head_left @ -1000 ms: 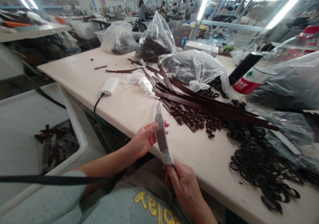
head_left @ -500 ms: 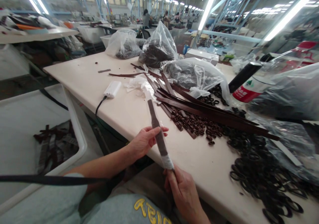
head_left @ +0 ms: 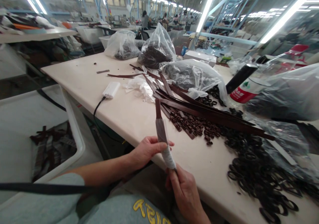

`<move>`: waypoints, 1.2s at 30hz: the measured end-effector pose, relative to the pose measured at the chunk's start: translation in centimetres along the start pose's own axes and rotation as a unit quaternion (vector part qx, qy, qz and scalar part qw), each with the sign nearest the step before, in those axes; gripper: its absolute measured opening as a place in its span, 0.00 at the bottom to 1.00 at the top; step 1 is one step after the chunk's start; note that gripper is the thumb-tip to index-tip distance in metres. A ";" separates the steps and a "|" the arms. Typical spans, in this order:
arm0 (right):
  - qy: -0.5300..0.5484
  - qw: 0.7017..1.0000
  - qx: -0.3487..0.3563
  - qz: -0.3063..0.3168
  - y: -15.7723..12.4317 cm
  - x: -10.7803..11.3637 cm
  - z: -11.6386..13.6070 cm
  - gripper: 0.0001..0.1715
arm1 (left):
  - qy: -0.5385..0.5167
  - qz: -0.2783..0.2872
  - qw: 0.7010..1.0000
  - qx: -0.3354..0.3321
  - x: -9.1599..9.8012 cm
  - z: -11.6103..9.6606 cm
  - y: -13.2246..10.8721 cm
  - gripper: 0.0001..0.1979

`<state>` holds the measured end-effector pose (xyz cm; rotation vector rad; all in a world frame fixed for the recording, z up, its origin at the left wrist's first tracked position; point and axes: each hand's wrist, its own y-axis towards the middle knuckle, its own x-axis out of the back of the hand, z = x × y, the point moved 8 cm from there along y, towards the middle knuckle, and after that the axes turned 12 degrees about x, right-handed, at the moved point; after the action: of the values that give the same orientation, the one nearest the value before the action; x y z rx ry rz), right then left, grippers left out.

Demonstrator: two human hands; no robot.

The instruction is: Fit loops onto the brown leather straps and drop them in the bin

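Note:
A brown strap [head_left: 158,109] points up and away from me over the table's near edge. Clear plastic sleeve [head_left: 162,131] covers its middle, while the far end is bare. Lower down, the sleeve is bunched and whitish. My left hand [head_left: 148,151] pinches the sleeved strap between thumb and fingers, just above the bunched part. Close to my body, my right hand [head_left: 183,187] is closed round the near end, which its fingers hide.
On the table [head_left: 82,81] lie a pile of brown straps [head_left: 199,109], small brown loops [head_left: 199,126], black rings [head_left: 256,170], a white power bank [head_left: 111,89] and filled plastic bags [head_left: 157,51]. At left stands a white bin [head_left: 78,131] holding wrapped straps. People work far behind.
My left hand has slid down the strap toward my right hand. The plastic sleeve has come down with it, baring the strap's far end and bunching more near the right hand.

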<state>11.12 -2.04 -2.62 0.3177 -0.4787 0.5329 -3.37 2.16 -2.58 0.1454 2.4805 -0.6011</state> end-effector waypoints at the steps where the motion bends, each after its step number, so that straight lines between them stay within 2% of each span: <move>1: 0.001 1.000 -0.001 -0.004 0.0 0.1 0.0 0.23 | 0.022 0.010 1.000 0.010 -0.3 0.8 -0.3 0.19; 2: 0.002 1.000 0.002 -0.004 0.0 0.1 -0.1 0.23 | 0.038 0.016 0.999 0.012 -0.5 1.2 -0.7 0.18; 4: -0.002 1.000 0.011 0.008 -0.2 0.0 0.0 0.23 | 0.035 0.017 0.999 -0.011 -0.6 0.5 -1.0 0.18; 8: -0.017 0.999 0.025 0.035 -0.5 -0.5 0.0 0.21 | -0.068 -0.006 0.995 -0.078 0.2 -3.8 -0.1 0.17; 10: -0.021 0.999 0.023 0.030 -0.5 -0.6 -0.1 0.21 | -0.090 -0.021 0.993 -0.067 0.5 -4.6 0.5 0.16; 14: -0.015 1.000 0.009 0.006 -0.5 -0.4 -0.4 0.22 | -0.025 0.007 0.999 -0.021 0.0 -2.1 0.3 0.16; 18: -0.005 1.000 0.000 -0.008 -0.3 0.0 -0.3 0.21 | 0.043 0.038 0.997 -0.047 -0.3 -0.1 -1.3 0.10; 22: 0.025 1.000 -0.005 -0.004 0.0 0.0 0.0 0.20 | 0.104 0.029 0.990 -0.092 -0.7 -1.3 -2.2 0.08; 25: 0.055 0.998 -0.023 0.028 0.0 -0.2 0.3 0.20 | 0.127 -0.014 0.989 -0.069 -0.3 -2.0 -1.7 0.10; 27: 0.071 0.996 -0.031 0.053 -0.1 -0.2 0.7 0.15 | 0.128 -0.047 0.989 -0.057 0.3 -2.4 -1.3 0.13; 29: 0.077 0.994 -0.032 0.065 -0.1 0.1 1.3 0.10 | 0.131 -0.057 0.988 -0.056 0.6 -2.6 -1.1 0.15; 31: 0.080 0.995 -0.035 0.055 0.1 0.5 1.5 0.10 | 0.152 -0.036 0.986 -0.049 0.1 -2.3 -1.0 0.16; 34: 0.093 0.994 -0.053 0.027 0.5 0.5 1.2 0.14 | 0.195 0.015 0.980 -0.034 -1.2 -1.2 -1.3 0.18; 36: 0.102 0.991 -0.075 0.033 0.6 0.0 0.7 0.17 | 0.196 0.025 0.980 -0.028 -1.7 -0.7 -1.4 0.19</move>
<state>10.50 -1.86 -1.93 0.1028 -0.3297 0.5832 -2.68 1.26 -0.56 0.3330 2.8591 -0.5210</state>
